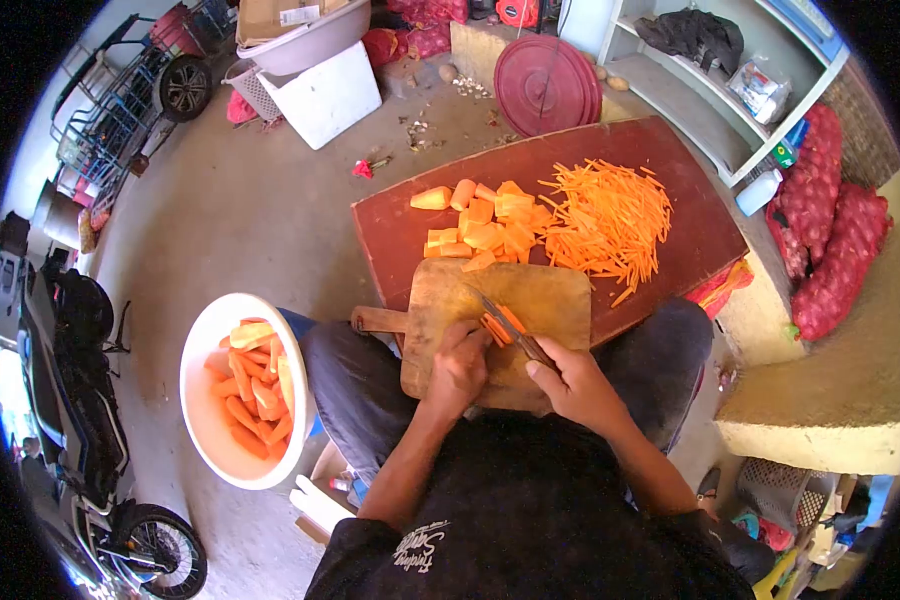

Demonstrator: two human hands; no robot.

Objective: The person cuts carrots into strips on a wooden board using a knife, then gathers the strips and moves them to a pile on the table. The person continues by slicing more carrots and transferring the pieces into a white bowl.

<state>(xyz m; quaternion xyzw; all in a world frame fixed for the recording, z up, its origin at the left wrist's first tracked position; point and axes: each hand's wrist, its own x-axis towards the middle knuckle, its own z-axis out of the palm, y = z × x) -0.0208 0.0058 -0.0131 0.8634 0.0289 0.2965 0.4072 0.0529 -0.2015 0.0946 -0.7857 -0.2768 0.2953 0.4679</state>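
Observation:
My right hand (570, 385) is wrapped round the handle of a knife (515, 328), whose blade points up and left over a wooden cutting board (560, 290). Carrot pieces (497, 330) lie on the board beside the blade. My left hand (460, 362) rests on the board just left of them, its fingers curled in; whatever is under them is hidden. Beyond the board, on a dark red table (410, 200), are chunks of carrot (485, 235) and, to their right, a heap of thin carrot strips (610, 220).
A white tub (198, 400) with peeled carrots (255, 395) stands at my left. Parked motorcycles (80, 400) line the far left. Red mesh sacks (840, 260) lean at the right, near a grey shelf (660, 85). Behind the table are a round red lid (542, 88) and a white box (330, 95).

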